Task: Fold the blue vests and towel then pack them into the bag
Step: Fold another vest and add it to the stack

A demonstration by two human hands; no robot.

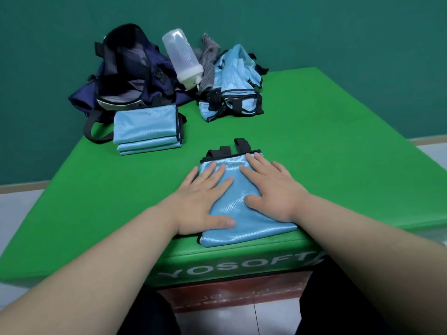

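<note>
While glossy vest (pixel 244 232) lies folded, left hand (pixel 205 201) and right hand (pixel 273 189) press it flat-fingered.

Folded light-blue vest (pixel 251 229) lies flat nearest; folded stack (pixel 147 129) touches open navy bag (pixel 128 68); unfolded vests (pixel 237 76) and grey towel (pixel 209 61) lie heaped behind.

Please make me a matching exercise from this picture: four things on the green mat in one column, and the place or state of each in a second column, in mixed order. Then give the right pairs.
Things
1. navy bag
2. plastic bottle
3. stack of folded vests
4. single folded vest

Place or state
A. pressed flat under the left hand and right hand
B. tilted, between the bag and the grey towel
C. open, at the far left
D. just on the near side of the bag

Pairs: 1-C, 2-B, 3-D, 4-A
</note>
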